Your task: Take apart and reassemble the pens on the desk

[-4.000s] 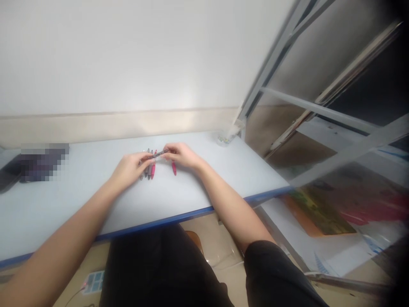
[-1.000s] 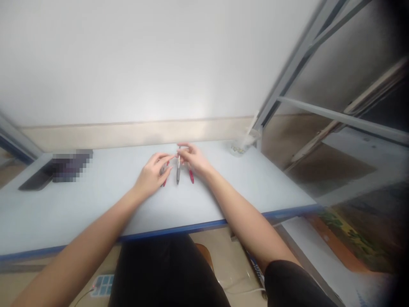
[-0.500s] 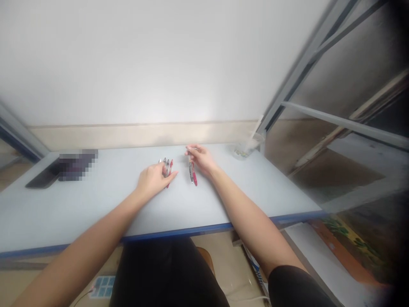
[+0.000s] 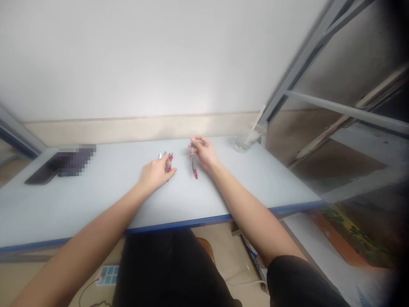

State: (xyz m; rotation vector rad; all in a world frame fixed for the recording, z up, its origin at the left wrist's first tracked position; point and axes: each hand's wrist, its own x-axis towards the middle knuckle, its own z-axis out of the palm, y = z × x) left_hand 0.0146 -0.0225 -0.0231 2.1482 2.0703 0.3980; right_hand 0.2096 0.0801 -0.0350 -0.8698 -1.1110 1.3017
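On the pale desk [image 4: 105,200], my left hand [image 4: 155,172] is closed over a small bunch of pens [image 4: 169,163], some dark and some red, with their tips poking out past the fingers. To the right, my right hand [image 4: 204,152] pinches a grey-and-clear pen [image 4: 193,160] near its upper end, and the pen points down toward me. A red pen [image 4: 196,174] shows just behind its lower end, partly covered by it. Whether the red one is also gripped is hard to see.
A clear plastic cup [image 4: 246,143] with a white stick in it stands at the back right. At the far left lie a dark phone [image 4: 43,170] and a blurred-out dark item [image 4: 76,161]. Metal framing [image 4: 294,81] rises at the right; a power strip [image 4: 108,275] is on the floor.
The pens at my right hand have drawn closer together, the grey one now overlapping the red. My left hand stays on its bunch, its fingers slightly shifted. The view has tilted a little.
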